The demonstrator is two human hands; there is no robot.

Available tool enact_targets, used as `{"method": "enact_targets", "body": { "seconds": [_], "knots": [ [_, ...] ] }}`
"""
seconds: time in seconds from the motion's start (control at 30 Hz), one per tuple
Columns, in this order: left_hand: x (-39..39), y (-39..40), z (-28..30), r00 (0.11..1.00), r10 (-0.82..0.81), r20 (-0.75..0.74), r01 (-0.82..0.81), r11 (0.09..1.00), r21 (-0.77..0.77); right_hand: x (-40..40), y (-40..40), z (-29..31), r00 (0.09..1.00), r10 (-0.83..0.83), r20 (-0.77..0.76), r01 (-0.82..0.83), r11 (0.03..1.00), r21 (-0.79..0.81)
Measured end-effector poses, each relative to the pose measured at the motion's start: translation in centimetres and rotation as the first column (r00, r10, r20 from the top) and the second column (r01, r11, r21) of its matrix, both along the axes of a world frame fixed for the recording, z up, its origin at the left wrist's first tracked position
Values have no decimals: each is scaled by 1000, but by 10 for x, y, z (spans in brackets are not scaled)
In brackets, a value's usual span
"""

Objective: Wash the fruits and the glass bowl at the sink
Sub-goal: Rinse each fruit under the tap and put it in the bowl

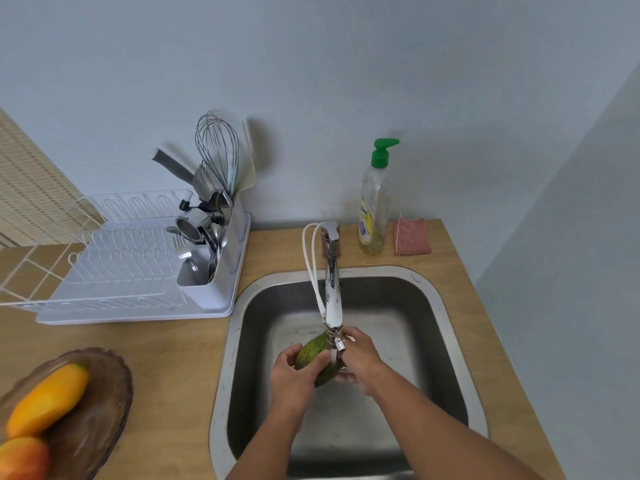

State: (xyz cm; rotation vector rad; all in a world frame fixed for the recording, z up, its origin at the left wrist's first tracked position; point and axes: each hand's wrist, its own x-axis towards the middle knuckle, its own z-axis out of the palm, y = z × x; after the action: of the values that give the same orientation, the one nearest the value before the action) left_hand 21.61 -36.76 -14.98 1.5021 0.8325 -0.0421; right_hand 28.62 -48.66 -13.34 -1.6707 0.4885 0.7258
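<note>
Over the steel sink (446, 323) I hold a green speckled fruit (313, 351) right under the faucet (333, 299) spout. My left hand (294, 374) grips its near left side. My right hand (358, 358) cups its right side, partly behind the spout. A thin stream of water falls beside the fruit. On the counter at the lower left stands the brown glass bowl (104, 410), holding a yellow-orange fruit (48, 398) and a reddish-orange fruit (20, 457).
A white dish rack (114, 271) with a utensil holder full of cutlery and a whisk stands left of the sink. Behind the sink are a dish soap bottle (374, 209) with a green pump and a pink sponge (412, 236). Walls close off the back and right.
</note>
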Motion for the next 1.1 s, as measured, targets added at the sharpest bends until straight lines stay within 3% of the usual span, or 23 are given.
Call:
{"method": "enact_targets", "body": {
  "seconds": [0.27, 0.47, 0.6, 0.77, 0.87, 0.97, 1.1],
  "knots": [
    [-8, 6, -4, 1000, -19, 11, 19, 998, -59, -7, 2, 0, 998, -39, 39, 38, 999, 17],
    [-11, 1, 3, 991, -133, 9, 130, 981, 147, -14, -6, -2, 991, -135, 23, 131, 983, 132],
    [-9, -12, 13, 966, -260, 3, 246, 915, 321, -21, -23, -6, 970, -240, -30, 242, 953, 182],
    [-3, -28, 16, 949, -314, -8, 301, 902, 309, -25, -46, -9, 958, -285, -39, 287, 939, 188],
    [-7, -25, 17, 962, -269, -34, 270, 942, 201, -33, -52, -7, 969, -245, -18, 245, 959, 143],
    [-19, -17, 16, 976, -189, -113, 199, 976, 84, -45, -47, -14, 994, -106, -22, 106, 994, -25],
    [-39, 7, 19, 954, -224, -200, 269, 933, 238, -59, -21, -18, 995, 27, -100, -37, 994, -102]
  ]
}}
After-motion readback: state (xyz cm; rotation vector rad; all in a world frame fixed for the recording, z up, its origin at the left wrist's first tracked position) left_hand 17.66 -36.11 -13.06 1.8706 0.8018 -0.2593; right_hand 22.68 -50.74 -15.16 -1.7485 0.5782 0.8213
